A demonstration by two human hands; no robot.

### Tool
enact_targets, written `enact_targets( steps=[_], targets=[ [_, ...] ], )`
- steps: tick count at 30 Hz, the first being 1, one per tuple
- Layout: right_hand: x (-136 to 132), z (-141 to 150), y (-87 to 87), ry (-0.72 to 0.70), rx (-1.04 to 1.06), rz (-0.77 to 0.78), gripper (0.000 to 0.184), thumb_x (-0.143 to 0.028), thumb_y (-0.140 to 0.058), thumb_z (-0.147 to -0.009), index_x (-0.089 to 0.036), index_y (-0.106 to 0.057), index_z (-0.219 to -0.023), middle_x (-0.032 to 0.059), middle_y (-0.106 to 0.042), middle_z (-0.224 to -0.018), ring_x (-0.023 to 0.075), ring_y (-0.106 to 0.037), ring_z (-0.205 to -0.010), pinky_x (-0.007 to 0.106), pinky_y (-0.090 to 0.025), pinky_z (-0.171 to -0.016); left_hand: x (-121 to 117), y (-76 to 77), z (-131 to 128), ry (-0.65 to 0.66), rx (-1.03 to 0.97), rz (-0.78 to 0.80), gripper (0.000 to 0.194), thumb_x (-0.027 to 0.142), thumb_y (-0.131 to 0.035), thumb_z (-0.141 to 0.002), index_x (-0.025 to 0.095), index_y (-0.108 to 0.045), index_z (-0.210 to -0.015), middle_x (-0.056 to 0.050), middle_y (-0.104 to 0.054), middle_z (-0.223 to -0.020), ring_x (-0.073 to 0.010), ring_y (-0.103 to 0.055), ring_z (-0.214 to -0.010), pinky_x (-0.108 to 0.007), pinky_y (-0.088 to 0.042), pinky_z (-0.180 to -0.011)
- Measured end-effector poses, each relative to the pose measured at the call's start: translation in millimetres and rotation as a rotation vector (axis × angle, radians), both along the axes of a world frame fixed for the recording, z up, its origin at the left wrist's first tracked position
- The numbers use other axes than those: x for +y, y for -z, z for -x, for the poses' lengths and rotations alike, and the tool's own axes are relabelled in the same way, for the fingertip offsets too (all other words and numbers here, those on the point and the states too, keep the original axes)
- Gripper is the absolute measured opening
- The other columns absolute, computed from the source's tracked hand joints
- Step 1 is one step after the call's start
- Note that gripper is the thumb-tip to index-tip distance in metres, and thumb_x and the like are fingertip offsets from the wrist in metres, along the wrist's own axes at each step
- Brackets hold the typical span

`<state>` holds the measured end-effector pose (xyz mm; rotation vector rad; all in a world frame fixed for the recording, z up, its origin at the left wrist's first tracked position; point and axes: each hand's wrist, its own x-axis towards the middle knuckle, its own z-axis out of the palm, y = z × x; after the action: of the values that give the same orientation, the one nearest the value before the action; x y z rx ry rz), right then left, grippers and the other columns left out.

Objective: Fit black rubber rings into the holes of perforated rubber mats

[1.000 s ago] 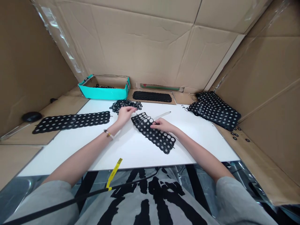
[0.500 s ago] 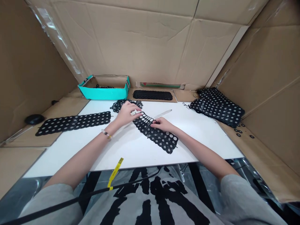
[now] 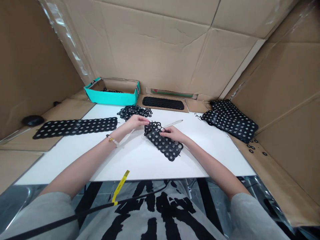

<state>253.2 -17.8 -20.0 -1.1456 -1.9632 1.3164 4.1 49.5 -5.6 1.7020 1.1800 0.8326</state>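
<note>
A black rubber sheet full of round holes (image 3: pixel 165 144) lies slantwise in the middle of the white table (image 3: pixel 140 160). Its far end is lifted and crumpled between my hands. My left hand (image 3: pixel 135 122) pinches that far end from the left. My right hand (image 3: pixel 172 133) grips the same end from the right, fingers closed on the sheet. A pile of loose black rings (image 3: pixel 133 111) lies just beyond my left hand. A white pen-like stick (image 3: pixel 173 123) lies behind my right hand.
Another long perforated sheet (image 3: pixel 75 126) lies at the left. A stack of such sheets (image 3: pixel 230 120) sits at the right, with a few loose rings (image 3: pixel 255 148) beside it. A teal box (image 3: pixel 112 91) and a black strip (image 3: pixel 162 102) stand at the back. Cardboard walls surround everything.
My left hand came back from the ring pile to the sheet's far end. Both hands have lifted and bunched that end, so the sheet looks shorter.
</note>
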Motion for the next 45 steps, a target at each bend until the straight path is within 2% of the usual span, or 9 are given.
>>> enact_targets(
  steps=[4, 10, 12, 18, 26, 32, 38, 41, 45],
  targets=[
    [-4.7, 1.2, -1.2, -0.009, -0.058, 0.025, 0.046, -0.060, -0.066, -0.071, -0.017, -0.052, -0.065, -0.0065, -0.035, -0.055, 0.0079, -0.029, -0.054, 0.025, -0.021, -0.051, 18.4, 0.4, 30.2, -0.361, 0.119, -0.316, 0.024, 0.037, -0.067, -0.076, 0.019, -0.078, -0.085, -0.008, -0.075, -0.091, -0.0252, -0.063, -0.087, -0.037, -0.046, -0.084],
    [-7.1, 1.3, 1.8, 0.029, -0.059, 0.054, 0.043, -0.058, -0.065, -0.072, -0.017, -0.054, -0.068, -0.0065, -0.037, -0.055, 0.0079, -0.030, -0.053, 0.025, -0.022, -0.051, 16.7, -3.7, 51.9, -0.493, 0.529, -0.616, 0.031, 0.035, -0.056, -0.087, 0.024, -0.074, -0.110, -0.012, -0.065, -0.120, -0.0381, -0.042, -0.116, -0.051, -0.033, -0.092],
    [-6.7, 1.6, 3.3, 0.045, -0.044, 0.052, 0.042, -0.057, -0.066, -0.072, -0.016, -0.054, -0.068, -0.0060, -0.040, -0.055, 0.0081, -0.031, -0.054, 0.025, -0.022, -0.052, 7.4, -9.8, 40.6, -0.390, 0.506, -0.669, 0.036, 0.037, -0.054, -0.090, 0.024, -0.068, -0.120, -0.011, -0.065, -0.118, -0.0345, -0.044, -0.112, -0.049, -0.033, -0.093],
    [-3.4, 4.3, 5.9, 0.088, -0.002, -0.008, 0.040, -0.054, -0.066, -0.071, -0.015, -0.057, -0.067, -0.0053, -0.044, -0.057, 0.0093, -0.036, -0.057, 0.025, -0.028, -0.057, -38.1, -23.1, -11.1, 0.327, 0.475, -0.724, 0.031, 0.050, -0.065, -0.082, 0.022, -0.072, -0.093, -0.005, -0.072, -0.093, -0.0253, -0.054, -0.096, -0.039, -0.037, -0.089],
    [2.7, 2.4, 4.4, -0.042, 0.113, -0.050, 0.042, -0.056, -0.068, -0.070, -0.014, -0.062, -0.074, -0.0029, -0.054, -0.066, 0.0116, -0.044, -0.064, 0.025, -0.034, -0.062, -36.0, -3.5, -26.3, 0.320, 0.281, -0.378, 0.036, 0.052, -0.057, -0.084, 0.021, -0.075, -0.079, -0.003, -0.074, -0.079, -0.0217, -0.061, -0.077, -0.033, -0.045, -0.071],
    [3.1, 1.4, 6.9, -0.020, 0.007, -0.028, 0.044, -0.057, -0.068, -0.069, -0.013, -0.061, -0.069, -0.0038, -0.050, -0.059, 0.0099, -0.040, -0.058, 0.025, -0.031, -0.057, 0.9, -3.5, 10.3, -0.289, 0.134, -0.394, 0.039, 0.046, -0.048, -0.088, 0.019, -0.076, -0.088, -0.008, -0.074, -0.096, -0.0257, -0.061, -0.095, -0.039, -0.045, -0.087],
    [0.3, 1.3, 8.7, 0.028, 0.007, -0.006, 0.039, -0.053, -0.068, -0.069, -0.014, -0.062, -0.070, -0.0033, -0.051, -0.060, 0.0110, -0.043, -0.059, 0.025, -0.032, -0.057, 7.6, -8.7, 41.1, -0.578, 0.580, -0.545, 0.037, 0.039, -0.048, -0.092, 0.024, -0.071, -0.116, -0.016, -0.054, -0.135, -0.0427, -0.034, -0.123, -0.060, -0.028, -0.094],
    [-1.6, 3.6, 6.2, 0.072, 0.014, 0.020, 0.034, -0.048, -0.067, -0.069, -0.015, -0.060, -0.067, -0.0047, -0.048, -0.058, 0.0102, -0.040, -0.058, 0.025, -0.031, -0.057, -4.5, -15.8, 27.4, -0.394, 0.548, -0.648, 0.040, 0.041, -0.045, -0.094, 0.024, -0.066, -0.122, -0.014, -0.057, -0.131, -0.0373, -0.040, -0.118, -0.053, -0.030, -0.095],
    [-3.4, 7.7, 3.6, 0.164, 0.008, 0.021, 0.031, -0.045, -0.066, -0.068, -0.015, -0.059, -0.065, -0.0056, -0.045, -0.056, 0.0100, -0.038, -0.058, 0.025, -0.030, -0.059, -33.4, -24.8, -4.2, 0.181, 0.450, -0.754, 0.032, 0.048, -0.053, -0.091, 0.023, -0.072, -0.098, -0.007, -0.071, -0.101, -0.0260, -0.052, -0.102, -0.043, -0.033, -0.096]
  ],
)
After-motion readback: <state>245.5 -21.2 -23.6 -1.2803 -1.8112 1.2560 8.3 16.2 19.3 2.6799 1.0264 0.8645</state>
